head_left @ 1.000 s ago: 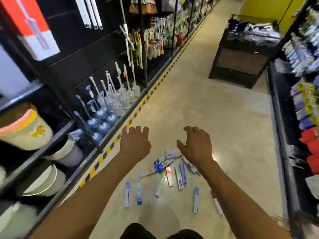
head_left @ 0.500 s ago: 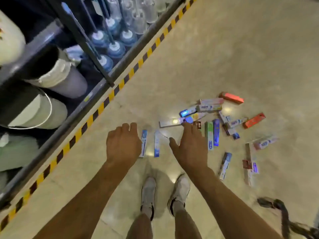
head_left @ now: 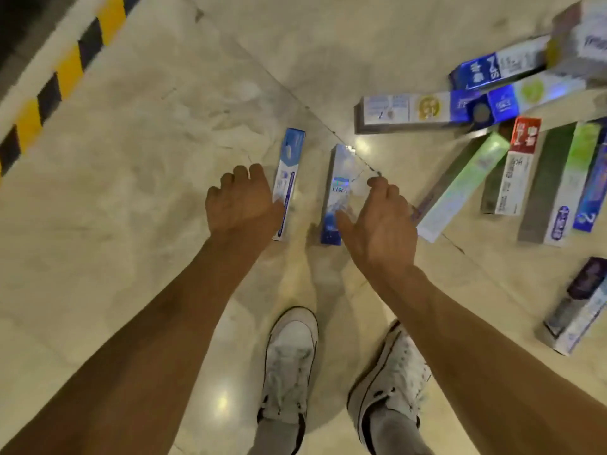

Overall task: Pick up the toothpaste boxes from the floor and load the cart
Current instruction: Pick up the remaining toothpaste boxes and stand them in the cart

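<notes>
Both bare forearms are reached forward and down. The left hand is held back-up over the floor, fingers loosely curled under, nothing gripped. Its thumb side overlaps the edge of a blue-and-white box; contact cannot be told. The right hand is spread and relaxed, fingers slightly bent, thumb out toward a silver-blue box lying flat between the two hands. Nothing is held by it; whether the thumb touches that box cannot be told. These two boxes lie side by side, lengthwise away from the person, just apart.

More toothpaste boxes are scattered on the floor to the right:
- A long white-and-blue box is laid crosswise.
- A dark blue box lies beyond it.
- A pale green box is slanted just beside the right hand.
- A red-and-white box and a green-and-white box lie alongside each other.
- A purple box lies apart near the right edge.

A white left shoe and right shoe are planted below the hands. A yellow-and-black stripe runs along the floor at upper left.
</notes>
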`<state>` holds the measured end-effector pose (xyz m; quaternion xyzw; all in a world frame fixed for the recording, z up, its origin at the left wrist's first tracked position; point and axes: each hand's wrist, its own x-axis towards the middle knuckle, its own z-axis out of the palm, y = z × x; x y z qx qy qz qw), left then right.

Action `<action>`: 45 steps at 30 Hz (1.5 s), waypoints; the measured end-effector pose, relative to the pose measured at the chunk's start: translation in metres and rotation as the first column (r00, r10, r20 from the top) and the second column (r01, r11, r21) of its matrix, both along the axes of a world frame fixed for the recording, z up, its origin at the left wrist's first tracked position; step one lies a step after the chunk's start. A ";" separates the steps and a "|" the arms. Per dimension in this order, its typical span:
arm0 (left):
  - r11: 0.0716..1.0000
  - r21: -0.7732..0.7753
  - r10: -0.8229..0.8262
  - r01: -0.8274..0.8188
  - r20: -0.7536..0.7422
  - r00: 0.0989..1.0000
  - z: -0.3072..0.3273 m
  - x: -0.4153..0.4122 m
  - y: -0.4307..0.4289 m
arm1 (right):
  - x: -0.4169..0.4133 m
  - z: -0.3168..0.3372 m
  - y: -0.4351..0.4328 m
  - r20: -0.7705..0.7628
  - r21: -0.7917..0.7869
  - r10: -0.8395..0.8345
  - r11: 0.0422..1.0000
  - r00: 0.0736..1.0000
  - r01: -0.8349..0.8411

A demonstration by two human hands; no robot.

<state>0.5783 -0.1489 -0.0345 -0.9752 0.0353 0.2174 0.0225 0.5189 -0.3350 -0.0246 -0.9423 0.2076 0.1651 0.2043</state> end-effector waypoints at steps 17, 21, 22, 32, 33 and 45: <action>0.990 -0.129 0.056 -0.048 0.060 0.997 -0.056 -0.013 -0.007 | -0.001 -0.079 0.016 -0.075 0.023 -0.125 0.992 0.989 0.127; 0.989 -0.139 0.048 -0.042 0.041 0.998 0.014 -0.012 -0.011 | -0.009 -0.004 0.003 -0.017 0.019 -0.109 0.994 0.994 0.110; 0.987 -0.147 0.062 -0.058 0.025 0.998 0.038 -0.009 -0.014 | -0.010 0.022 -0.001 -0.003 0.018 -0.102 0.995 0.995 0.102; 0.969 -0.241 0.070 -0.052 0.065 0.995 0.400 0.026 -0.068 | 0.003 0.373 -0.053 0.106 0.067 -0.179 0.983 0.978 0.173; 0.971 -0.235 0.054 -0.031 0.090 0.994 0.439 0.028 -0.074 | 0.004 0.410 -0.059 0.115 0.077 -0.189 0.981 0.975 0.180; 0.950 -0.122 -0.261 0.288 0.194 0.946 0.799 -0.016 -0.232 | -0.068 0.763 -0.186 0.224 0.067 -0.342 0.940 0.913 0.336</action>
